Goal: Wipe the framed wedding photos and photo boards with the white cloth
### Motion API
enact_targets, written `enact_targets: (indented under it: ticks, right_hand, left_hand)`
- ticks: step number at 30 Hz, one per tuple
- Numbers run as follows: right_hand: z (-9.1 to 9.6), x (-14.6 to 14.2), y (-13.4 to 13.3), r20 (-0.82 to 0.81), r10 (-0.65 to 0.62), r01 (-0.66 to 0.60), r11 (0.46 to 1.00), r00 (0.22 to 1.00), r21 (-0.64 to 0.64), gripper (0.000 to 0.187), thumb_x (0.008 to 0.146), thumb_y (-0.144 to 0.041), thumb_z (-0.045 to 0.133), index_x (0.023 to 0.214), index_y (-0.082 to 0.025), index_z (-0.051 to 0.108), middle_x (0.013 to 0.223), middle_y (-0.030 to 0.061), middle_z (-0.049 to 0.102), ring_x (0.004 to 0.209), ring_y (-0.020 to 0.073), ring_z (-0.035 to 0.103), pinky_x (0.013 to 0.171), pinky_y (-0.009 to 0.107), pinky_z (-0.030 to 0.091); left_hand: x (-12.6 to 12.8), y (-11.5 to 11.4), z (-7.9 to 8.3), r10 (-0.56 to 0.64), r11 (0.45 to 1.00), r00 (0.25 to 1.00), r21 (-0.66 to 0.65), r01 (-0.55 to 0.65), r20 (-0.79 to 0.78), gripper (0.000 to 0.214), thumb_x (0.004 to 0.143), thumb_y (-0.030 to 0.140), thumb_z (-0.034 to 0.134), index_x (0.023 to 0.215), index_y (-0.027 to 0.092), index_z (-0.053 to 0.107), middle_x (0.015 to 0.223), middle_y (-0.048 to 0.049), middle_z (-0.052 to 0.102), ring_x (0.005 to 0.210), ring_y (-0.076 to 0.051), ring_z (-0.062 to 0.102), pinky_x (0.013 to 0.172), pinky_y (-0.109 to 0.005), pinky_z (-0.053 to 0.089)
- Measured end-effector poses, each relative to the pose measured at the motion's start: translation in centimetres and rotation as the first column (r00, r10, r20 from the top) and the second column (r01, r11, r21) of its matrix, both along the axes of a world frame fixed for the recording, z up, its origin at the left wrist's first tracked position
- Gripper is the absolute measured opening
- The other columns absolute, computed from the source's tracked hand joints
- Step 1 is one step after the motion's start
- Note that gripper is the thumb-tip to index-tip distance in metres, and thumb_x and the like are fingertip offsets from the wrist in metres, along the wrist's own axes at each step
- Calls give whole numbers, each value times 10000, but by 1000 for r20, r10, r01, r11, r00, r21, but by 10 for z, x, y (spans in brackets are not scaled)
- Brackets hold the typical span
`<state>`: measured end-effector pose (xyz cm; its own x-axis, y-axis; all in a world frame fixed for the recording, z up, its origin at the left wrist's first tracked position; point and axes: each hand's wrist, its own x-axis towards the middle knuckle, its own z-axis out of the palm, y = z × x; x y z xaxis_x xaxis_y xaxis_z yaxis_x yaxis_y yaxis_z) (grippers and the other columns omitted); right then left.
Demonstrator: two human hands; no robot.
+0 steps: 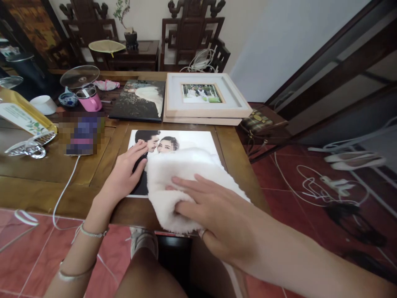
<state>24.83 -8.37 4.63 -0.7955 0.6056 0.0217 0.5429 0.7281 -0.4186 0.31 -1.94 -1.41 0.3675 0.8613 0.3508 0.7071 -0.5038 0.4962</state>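
A photo panel (pixel 201 140) showing a couple lies flat near the table's front edge. A fluffy white cloth (pixel 198 165) covers its lower right part and hangs over toward the edge. My left hand (pixel 128 167) rests on the panel's left side, fingers stretched out and lying flat, with nothing in it. On the cloth is my right hand (pixel 214 211), its fingers pressed into the folds and gripping the fabric. The cloth hides much of the panel beneath it.
Behind the panel lie a dark photo panel (pixel 138 101) and stacked pale picture frames (pixel 204 109). To the left are a pink mug (pixel 89 101), a glass lid (pixel 80 77), an oil bottle (pixel 26 111), a silver hair claw (pixel 31 145) and a phone (pixel 83 134) on a white cable.
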Motion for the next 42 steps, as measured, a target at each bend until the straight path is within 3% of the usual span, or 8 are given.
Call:
enact_targets:
  ticks: [5, 8, 12, 16, 22, 31, 36, 42]
  right_hand:
    - [5, 1, 20, -9, -61, 60, 994, 998, -88, 482, 618, 3, 441, 1011, -192, 640, 1111, 113, 675, 1141, 295, 591, 1009, 549, 445]
    - [0, -4, 46, 2, -120, 120, 992, 993, -39, 428, 635, -16, 449, 984, -186, 629, 995, 88, 655, 972, 269, 600, 930, 479, 475]
    - [-13, -14, 83, -15, -181, 182, 978, 983, 105, 413, 672, -32, 450, 1016, -190, 615, 989, 97, 650, 1014, 293, 564, 932, 458, 440]
    - [-23, -20, 104, -14, -209, 209, 970, 978, 126, 351, 748, -104, 483, 1063, -181, 618, 1108, 138, 664, 1126, 338, 550, 978, 514, 398]
    - [-25, -31, 80, 86, -227, 202, 950, 970, 237, 544, 701, 8, 470, 1222, -95, 585, 1387, 237, 557, 1428, 371, 348, 1121, 603, 266]
    - [1, -22, 31, 155, -2, -5, 999, 988, 44, 536, 671, 17, 485, 1150, -160, 647, 1432, 176, 550, 1415, 370, 389, 1123, 605, 326]
    - [-2, -1, 43, 64, -95, 90, 993, 993, 72, 486, 654, -2, 469, 1057, -205, 650, 1239, 135, 661, 1284, 304, 533, 1063, 502, 413]
    - [-13, 3, 92, 20, -311, 302, 935, 950, 185, 386, 696, -40, 456, 1016, -180, 621, 1061, 141, 662, 1017, 320, 607, 833, 430, 478]
  left_hand:
    - [0, 0, 0, -10, 1000, 1000, 0, 10, -1, 417, 992, 277, 430, 1339, 111, 591, 1449, -158, 547, 1406, -267, 447, 1177, -505, 350]
    - [0, 0, 0, -15, 1000, 1000, 0, 15, 10, 408, 994, 294, 435, 1326, 129, 606, 1457, -156, 539, 1404, -282, 449, 1171, -520, 353]
    - [0, 0, -1, -14, 1000, 999, 4, 13, 29, 410, 994, 313, 450, 1317, 123, 614, 1442, -157, 553, 1393, -288, 463, 1168, -527, 355]
    - [0, 0, -1, -15, 1000, 999, 5, 15, 41, 414, 999, 324, 446, 1337, 145, 602, 1439, -132, 562, 1395, -283, 460, 1168, -534, 357]
    - [-1, 0, -2, -18, 1000, 999, 3, 18, 41, 409, 991, 330, 455, 1324, 151, 613, 1440, -142, 561, 1391, -291, 465, 1172, -520, 357]
    - [-1, 1, 0, -50, 999, 998, 5, 50, 25, 406, 980, 259, 427, 1335, 177, 606, 1464, -119, 541, 1407, -282, 445, 1170, -523, 359]
    - [0, 0, 0, -26, 1000, 999, -1, 27, 18, 408, 993, 300, 437, 1335, 154, 604, 1458, -141, 542, 1401, -288, 451, 1172, -525, 354]
    - [2, -3, 2, 4, 1000, 999, -25, -3, 38, 439, 1023, 373, 407, 1363, 151, 575, 1457, -134, 545, 1407, -275, 445, 1182, -503, 341]
